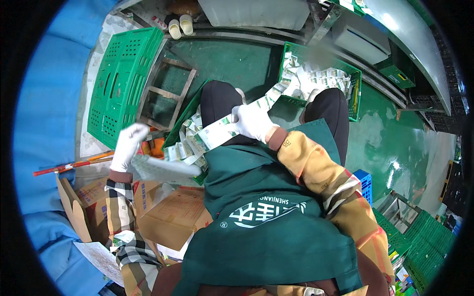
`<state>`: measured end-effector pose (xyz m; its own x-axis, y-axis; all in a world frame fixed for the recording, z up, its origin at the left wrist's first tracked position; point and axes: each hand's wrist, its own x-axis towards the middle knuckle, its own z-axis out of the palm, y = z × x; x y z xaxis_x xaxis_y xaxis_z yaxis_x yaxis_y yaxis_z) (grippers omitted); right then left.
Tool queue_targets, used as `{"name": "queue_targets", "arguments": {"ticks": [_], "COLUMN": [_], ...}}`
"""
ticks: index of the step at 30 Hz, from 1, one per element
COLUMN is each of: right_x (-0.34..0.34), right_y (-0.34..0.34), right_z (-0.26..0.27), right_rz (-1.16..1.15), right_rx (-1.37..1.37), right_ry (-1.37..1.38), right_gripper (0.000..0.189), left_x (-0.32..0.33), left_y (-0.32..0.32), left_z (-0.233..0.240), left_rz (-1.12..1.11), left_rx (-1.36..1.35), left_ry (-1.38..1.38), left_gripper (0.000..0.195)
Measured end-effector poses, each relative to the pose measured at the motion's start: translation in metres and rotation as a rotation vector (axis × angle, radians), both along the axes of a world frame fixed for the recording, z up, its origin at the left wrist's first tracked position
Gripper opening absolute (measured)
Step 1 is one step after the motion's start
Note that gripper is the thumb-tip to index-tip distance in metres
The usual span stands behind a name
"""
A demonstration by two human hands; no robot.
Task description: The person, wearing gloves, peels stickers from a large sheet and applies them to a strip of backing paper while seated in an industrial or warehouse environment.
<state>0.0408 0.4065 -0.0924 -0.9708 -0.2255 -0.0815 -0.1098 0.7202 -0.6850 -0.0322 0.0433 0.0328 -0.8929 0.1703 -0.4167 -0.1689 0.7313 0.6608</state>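
My right hand (255, 120), in a white glove, grips a long strip of joined white and green packets (216, 135) above my lap. One end of the strip runs up to the green crate (290, 99) beyond my knees, which holds many such packets (329, 79). Its other end reaches down to the crate (174, 138) at my left leg, where more packets (181, 150) lie folded. My left hand (131, 140), also gloved, is raised on the left with its fingers curled. Beside its wrist is a pale, motion-blurred sheet or bag (164, 167); I cannot tell whether the hand holds it.
Open cardboard boxes (174, 212) stand at my left, near red and orange poles (74, 166). Green folded crates (124, 85) and a metal frame (170, 92) are farther left. A metal table (403, 33) edges the upper right. More green crates (426, 236) and a blue crate (364, 185) are at right.
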Motion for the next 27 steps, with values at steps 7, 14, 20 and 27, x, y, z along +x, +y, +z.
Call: {"name": "queue_targets", "arguments": {"ticks": [7,14,20,27], "right_x": [-0.022,-0.037,-0.044,-0.055], "right_y": [-0.031,-0.041,-0.024,-0.018], "right_z": [0.155,0.182,0.193,0.204], "right_rz": [0.045,-0.054,-0.112,-0.23], "right_rx": [-0.815,-0.935,-1.129,-0.901], "right_ry": [-0.106,-0.05,0.048,0.26], "right_gripper": [0.046,0.024,0.031,0.02], "left_x": [-0.025,-0.05,-0.047,-0.036], "left_y": [0.148,0.155,0.16,0.18], "left_z": [0.089,0.138,0.163,0.162], "left_rz": [0.045,-0.228,-0.312,-0.268], "left_rx": [0.236,0.233,0.295,0.301], "left_ry": [0.569,0.653,0.265,0.296], "left_gripper": [0.014,0.021,0.016,0.018]}}
